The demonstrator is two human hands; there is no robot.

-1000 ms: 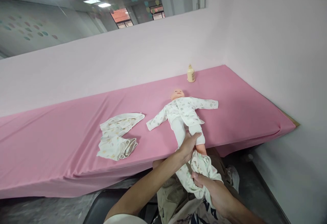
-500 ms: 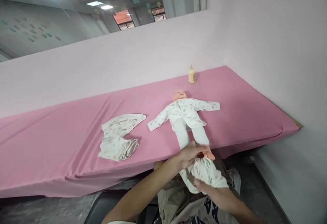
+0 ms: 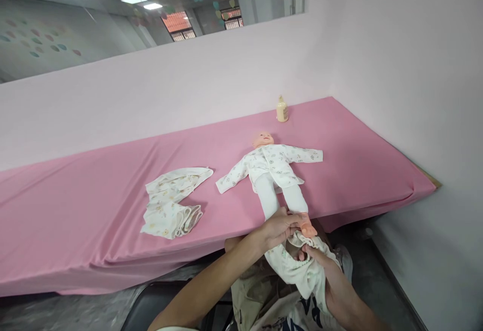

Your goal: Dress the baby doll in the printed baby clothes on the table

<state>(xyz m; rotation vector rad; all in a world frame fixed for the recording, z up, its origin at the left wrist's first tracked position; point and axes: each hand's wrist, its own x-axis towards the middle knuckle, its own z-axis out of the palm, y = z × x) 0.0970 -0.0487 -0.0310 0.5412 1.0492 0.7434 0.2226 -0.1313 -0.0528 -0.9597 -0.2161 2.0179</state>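
Observation:
A baby doll [image 3: 268, 167] lies on its back, dressed in a white printed jacket with both sleeves stretched out. Its white legs reach over the near table edge. My left hand [image 3: 278, 228] is closed around the doll's lower leg, beside its bare orange-pink foot [image 3: 308, 228]. White printed baby pants [image 3: 298, 273] hang over my lap, just below that foot. My right hand [image 3: 320, 260] grips their gathered edge, which is spread into an opening facing the foot. The doll's other foot is hidden behind my left hand.
A folded white printed baby garment [image 3: 171, 205] lies to the left on the pink-covered table [image 3: 94, 210]. Behind the doll's head stands a pale yellow bottle [image 3: 282, 109]. Walls border the table at the back and right. Part of a dark chair [image 3: 151, 303] shows below.
My right hand has moved up to the pants' edge, and the pants have dropped off the foot, which now shows fully. My left hand stays at the leg.

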